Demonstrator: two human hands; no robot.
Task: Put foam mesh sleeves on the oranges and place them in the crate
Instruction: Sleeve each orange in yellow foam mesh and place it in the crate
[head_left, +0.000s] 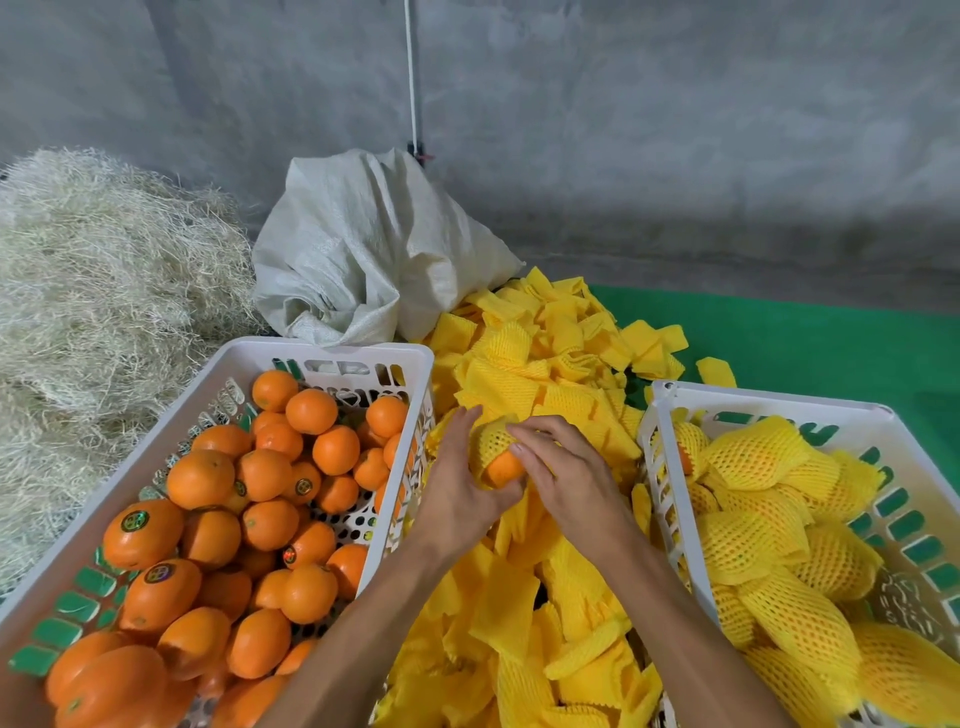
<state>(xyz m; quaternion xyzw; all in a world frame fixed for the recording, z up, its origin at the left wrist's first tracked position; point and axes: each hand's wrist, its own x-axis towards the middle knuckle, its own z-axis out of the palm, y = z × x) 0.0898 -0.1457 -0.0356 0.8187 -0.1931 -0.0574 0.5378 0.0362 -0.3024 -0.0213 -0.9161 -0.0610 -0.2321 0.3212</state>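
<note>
Pale dry straw heap (98, 291) filling far left, against grey concrete wall (623, 130). Green mat (810, 338) under far right area. White woven plastic sack (363, 249) slumped at back centre, thin white cord (411, 73) running up wall above it. White perforated plastic crate (332, 353) on left, loaded with bare oranges (260, 519), some with round stickers. Second white perforated plastic crate (670, 467) on right, holding oranges already in yellow foam mesh sleeves (779, 545). Loose pile of flat yellow foam mesh sleeves (545, 374) between the two crates, spreading toward camera.

Above pile, centre: single orange (503, 466) half inside a yellow mesh sleeve (493, 439), lower part still bare. Left hand (460, 486) cupping fruit from left and below, fingers curled round it, thumb under. Right hand (563, 475) on right side, fingertips (519, 434) pinching sleeve edge atop fruit. Both forearms entering from bottom edge.
</note>
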